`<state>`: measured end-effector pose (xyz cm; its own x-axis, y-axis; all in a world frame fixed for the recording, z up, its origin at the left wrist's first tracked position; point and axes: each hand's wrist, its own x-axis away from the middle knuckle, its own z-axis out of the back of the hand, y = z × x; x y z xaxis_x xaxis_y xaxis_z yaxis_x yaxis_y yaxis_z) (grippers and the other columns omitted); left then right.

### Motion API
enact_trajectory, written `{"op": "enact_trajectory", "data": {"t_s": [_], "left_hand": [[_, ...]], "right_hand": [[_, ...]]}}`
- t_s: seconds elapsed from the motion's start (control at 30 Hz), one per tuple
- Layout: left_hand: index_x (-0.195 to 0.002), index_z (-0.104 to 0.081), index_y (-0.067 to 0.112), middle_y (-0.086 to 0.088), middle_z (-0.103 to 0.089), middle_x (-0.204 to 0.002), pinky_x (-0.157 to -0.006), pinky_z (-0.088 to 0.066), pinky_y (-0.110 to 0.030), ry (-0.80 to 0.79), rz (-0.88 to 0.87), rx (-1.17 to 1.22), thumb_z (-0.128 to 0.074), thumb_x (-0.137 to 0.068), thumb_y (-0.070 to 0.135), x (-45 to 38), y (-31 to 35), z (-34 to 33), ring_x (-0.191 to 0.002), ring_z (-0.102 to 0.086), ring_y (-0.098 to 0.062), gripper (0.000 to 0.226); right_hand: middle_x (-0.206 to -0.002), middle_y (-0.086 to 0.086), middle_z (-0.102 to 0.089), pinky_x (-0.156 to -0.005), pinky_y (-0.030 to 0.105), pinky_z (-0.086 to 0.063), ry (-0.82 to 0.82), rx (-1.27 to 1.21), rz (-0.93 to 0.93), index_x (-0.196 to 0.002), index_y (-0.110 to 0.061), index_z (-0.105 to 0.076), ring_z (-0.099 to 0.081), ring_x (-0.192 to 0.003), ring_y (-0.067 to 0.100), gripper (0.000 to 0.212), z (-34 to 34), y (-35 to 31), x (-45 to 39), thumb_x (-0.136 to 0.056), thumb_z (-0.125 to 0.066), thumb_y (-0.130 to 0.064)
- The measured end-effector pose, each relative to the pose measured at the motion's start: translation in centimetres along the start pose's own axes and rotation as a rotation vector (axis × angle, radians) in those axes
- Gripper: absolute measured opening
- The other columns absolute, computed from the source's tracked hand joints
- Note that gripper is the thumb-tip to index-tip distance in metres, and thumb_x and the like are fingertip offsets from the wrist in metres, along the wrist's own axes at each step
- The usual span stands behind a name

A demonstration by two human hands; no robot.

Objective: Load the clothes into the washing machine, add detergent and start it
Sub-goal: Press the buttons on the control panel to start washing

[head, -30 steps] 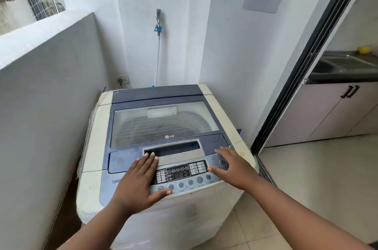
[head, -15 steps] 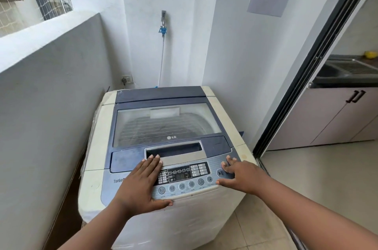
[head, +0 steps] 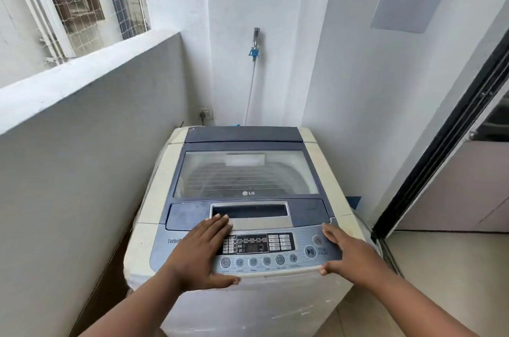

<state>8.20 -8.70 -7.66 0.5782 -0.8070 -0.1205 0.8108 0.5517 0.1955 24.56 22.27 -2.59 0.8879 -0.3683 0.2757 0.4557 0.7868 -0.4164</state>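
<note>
**Hands on the panel, lid down**

With fingers flat and spread, gripping nothing, the left hand (head: 202,249) lies across the control panel (head: 259,249), fingertips touching the lid handle (head: 249,214). The right hand (head: 349,252), equally open, brackets the panel's right end beside the start/pause button (head: 310,251). A good move, by this reading: hook the handle recess and lift straight, avoiding the buttons. The washing machine (head: 242,198) stands in the corner, cream-bodied, blue-topped, glass lid (head: 245,174) closed, drum dim beneath. No clothes or detergent show.
</note>
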Motion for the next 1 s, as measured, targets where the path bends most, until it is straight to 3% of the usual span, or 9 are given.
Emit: {"op": "enact_trajectory", "data": {"t_s": [0.17, 0.33, 0.5, 0.63, 0.77, 1.0], "left_hand": [[-0.141, -0.046, 0.008, -0.009, -0.044, -0.148, -0.113, -0.021, -0.036, 0.026, 0.005, -0.065, -0.047, -0.064, 0.089, -0.1, 0.2, -0.2, -0.138, -0.038, -0.026, 0.111], [-0.140, -0.047, 0.011, -0.007, -0.044, -0.148, -0.116, -0.027, -0.041, 0.055, 0.025, -0.044, -0.043, -0.065, 0.090, 0.0, 0.6, -0.3, -0.140, -0.036, -0.025, 0.110], [-0.136, -0.051, 0.013, -0.007, -0.047, -0.146, -0.116, -0.024, -0.044, 0.144, 0.038, -0.022, -0.043, -0.078, 0.079, 0.0, 4.5, -1.2, -0.141, -0.034, -0.027, 0.089], [-0.141, -0.046, 0.030, -0.007, -0.029, -0.156, -0.114, -0.019, -0.055, 0.211, 0.078, -0.085, -0.042, -0.086, 0.071, 2.0, 9.3, -4.2, -0.146, -0.020, -0.033, 0.069], [-0.146, -0.032, 0.041, -0.009, -0.026, -0.158, -0.106, -0.018, -0.068, 0.138, 0.208, -0.179, -0.036, -0.082, 0.079, 3.1, 11.5, -6.0, -0.144, -0.019, -0.042, 0.075], [-0.144, -0.040, 0.035, -0.015, -0.023, -0.155, -0.107, -0.024, -0.065, 0.243, 0.159, -0.210, -0.048, -0.080, 0.073, 4.1, 10.3, -7.5, -0.142, -0.018, -0.046, 0.075]], "right_hand": [[-0.142, -0.015, -0.050, -0.099, 0.029, -0.043, -0.011, 0.017, -0.004, -0.141, -0.031, -0.035, -0.049, -0.127, 0.010, 0.096, 0.1, 0.0, -0.9, -0.058, -0.084, -0.040], [-0.119, -0.005, -0.062, -0.080, 0.032, -0.048, -0.015, 0.108, -0.006, -0.121, -0.023, -0.045, -0.058, -0.101, 0.020, 0.075, -0.1, -0.5, -1.2, -0.059, -0.084, -0.038], [-0.131, -0.009, -0.059, -0.091, 0.037, -0.049, 0.007, 0.064, -0.027, -0.131, -0.025, -0.044, -0.057, -0.116, 0.018, 0.088, 0.0, -0.6, -1.3, -0.055, -0.087, -0.036], [-0.136, -0.012, -0.057, -0.091, 0.035, -0.048, -0.002, 0.041, -0.043, -0.135, -0.026, -0.043, -0.056, -0.120, 0.016, 0.094, 0.3, -0.8, -1.2, -0.053, -0.088, -0.034], [-0.134, -0.013, -0.058, -0.091, 0.035, -0.048, 0.000, 0.034, -0.056, -0.133, -0.026, -0.045, -0.056, -0.118, 0.016, 0.092, 0.4, -0.9, -1.1, -0.052, -0.089, -0.034], [-0.127, -0.010, -0.063, -0.092, 0.038, -0.049, -0.002, 0.016, -0.064, -0.127, -0.019, -0.049, -0.059, -0.113, 0.017, 0.089, 0.4, -0.8, -1.2, -0.048, -0.089, -0.033]]}}
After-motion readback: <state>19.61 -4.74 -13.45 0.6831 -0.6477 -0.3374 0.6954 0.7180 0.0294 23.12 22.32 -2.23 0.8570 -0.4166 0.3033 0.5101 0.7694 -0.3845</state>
